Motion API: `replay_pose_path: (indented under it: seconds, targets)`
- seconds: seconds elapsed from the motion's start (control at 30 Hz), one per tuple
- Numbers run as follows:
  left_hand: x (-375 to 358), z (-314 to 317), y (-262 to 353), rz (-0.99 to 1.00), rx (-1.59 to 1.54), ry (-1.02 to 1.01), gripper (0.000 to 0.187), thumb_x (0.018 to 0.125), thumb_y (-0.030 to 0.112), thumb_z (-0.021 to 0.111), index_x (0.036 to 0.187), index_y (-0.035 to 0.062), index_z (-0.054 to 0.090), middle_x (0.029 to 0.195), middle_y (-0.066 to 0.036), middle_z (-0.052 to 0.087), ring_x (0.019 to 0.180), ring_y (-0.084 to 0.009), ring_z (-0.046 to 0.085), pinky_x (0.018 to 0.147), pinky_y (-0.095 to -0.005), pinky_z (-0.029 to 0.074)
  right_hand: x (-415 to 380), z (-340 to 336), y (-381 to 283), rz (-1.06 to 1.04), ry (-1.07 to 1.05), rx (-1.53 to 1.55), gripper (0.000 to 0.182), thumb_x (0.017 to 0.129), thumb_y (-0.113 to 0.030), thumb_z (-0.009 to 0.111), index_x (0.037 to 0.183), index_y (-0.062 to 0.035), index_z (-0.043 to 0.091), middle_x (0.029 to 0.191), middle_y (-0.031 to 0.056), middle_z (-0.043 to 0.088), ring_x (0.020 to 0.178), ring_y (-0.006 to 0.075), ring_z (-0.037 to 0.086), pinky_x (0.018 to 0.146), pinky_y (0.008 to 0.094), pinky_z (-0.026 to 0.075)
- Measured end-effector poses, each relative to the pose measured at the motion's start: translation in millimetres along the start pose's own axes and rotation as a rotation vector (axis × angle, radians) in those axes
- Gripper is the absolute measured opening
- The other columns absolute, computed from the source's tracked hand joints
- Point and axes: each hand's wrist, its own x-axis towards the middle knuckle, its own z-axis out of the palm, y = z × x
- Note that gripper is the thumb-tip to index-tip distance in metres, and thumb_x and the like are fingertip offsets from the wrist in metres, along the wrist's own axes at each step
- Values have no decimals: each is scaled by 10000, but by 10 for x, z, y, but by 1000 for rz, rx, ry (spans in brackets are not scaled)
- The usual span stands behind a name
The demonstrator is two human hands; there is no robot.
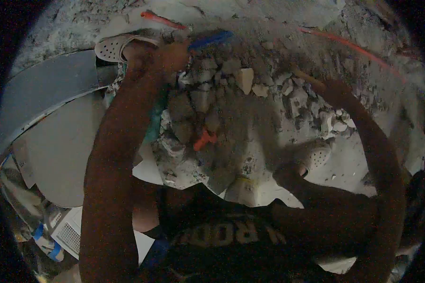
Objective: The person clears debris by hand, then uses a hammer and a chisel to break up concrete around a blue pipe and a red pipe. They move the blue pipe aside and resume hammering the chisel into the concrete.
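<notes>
My left hand (pixel 174 55) is closed around one end of a blue rod-like tool (pixel 211 40), which points right over the rubble. What kind of tool it is I cannot make out. At the right, my right hand (pixel 337 93) grips a wooden handle (pixel 309 79) slanting up and to the left. The far end of that handle is blurred, so its head cannot be seen clearly. Between and below the hands lies a heap of broken masonry (pixel 203 96), with a pale chunk (pixel 244 80) standing out.
An orange tube (pixel 163 20) sticks out at the top left; another orange tube (pixel 359 48) crosses the upper right. An orange-red piece (pixel 205 139) lies amid the debris. My feet wear pale clogs (pixel 109 50). A grey curved panel (pixel 56 89) is at the left.
</notes>
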Motion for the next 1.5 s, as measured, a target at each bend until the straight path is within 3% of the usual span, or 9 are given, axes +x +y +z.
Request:
replay_pose_path:
  seconds: [0.2, 0.43, 0.5, 0.6, 0.8, 0.9, 1.0, 1.33, 1.5]
  targets:
    - [367, 781, -474, 11, -107, 253, 473, 975, 392, 521, 1324, 75, 484, 1003, -228, 700, 917, -424, 687, 801, -549, 547, 158, -41, 99, 203, -309, 94, 631, 972, -593, 483, 1229, -33, 616, 992, 239, 663, 866, 381, 675, 779, 517, 513]
    - [53, 118, -301, 79, 72, -333, 439, 945, 373, 551, 1218, 30, 573, 993, -211, 705, 900, -387, 699, 803, -523, 550, 63, 246, 318, -117, 306, -221, 524, 967, -553, 523, 1295, -152, 599, 1033, 247, 628, 937, 358, 665, 778, 500, 522]
    - [-236, -146, -165, -117, 29, -388, 415, 942, 374, 559, 1145, 19, 628, 981, -205, 708, 885, -381, 702, 796, -516, 554, 110, 158, 289, 157, -54, -52, 473, 960, -494, 555, 1315, -183, 580, 1023, 246, 629, 919, 370, 661, 771, 496, 526]
    - [-269, -8, -278, 67, 51, 80, 389, 936, 345, 567, 1082, -7, 646, 910, -203, 712, 803, -375, 712, 738, -523, 566, 204, 207, 415, -10, -267, -338, 413, 945, -410, 592, 1302, -204, 587, 1018, 225, 635, 890, 366, 659, 756, 488, 529]
    - [198, 256, -180, 382, 247, 8, 416, 986, 319, 499, 1181, -41, 573, 881, -246, 698, 866, -379, 711, 789, -536, 554, 251, 300, -128, -51, 16, -210, 387, 905, -322, 652, 1223, -106, 613, 850, 132, 647, 805, 307, 667, 682, 435, 541]
    - [58, 208, -42, 18, -64, 117, 394, 997, 321, 474, 1044, -23, 658, 899, -237, 702, 885, -388, 705, 814, -529, 546, 730, 788, -477, -68, 108, -291, 296, 886, -267, 666, 1071, -35, 653, 809, 84, 664, 728, 266, 663, 643, 382, 539]
    - [54, 132, -70, 20, -252, 120, 405, 997, 337, 466, 978, 1, 691, 910, -211, 710, 869, -394, 703, 796, -530, 544, 1112, 1044, -1218, 553, 419, 649, 315, 937, -327, 630, 901, -15, 665, 789, 82, 664, 621, 237, 634, 604, 367, 535]
    - [310, 392, 4, -96, -203, 119, 449, 1001, 401, 454, 1067, 14, 672, 1002, -212, 704, 944, -428, 682, 830, -539, 528, 1488, 893, -2400, 492, 853, 1777, 452, 1011, -426, 486, 873, -10, 594, 767, 103, 618, 609, 235, 623, 616, 438, 513]
    - [477, 448, -101, 6, -142, -7, 454, 997, 398, 454, 1116, 8, 655, 1065, -233, 688, 995, -441, 665, 901, -558, 504, 2530, 1668, -2609, 670, 895, 755, 401, 1019, -329, 428, 834, -3, 573, 710, 114, 591, 577, 266, 596, 676, 514, 493]
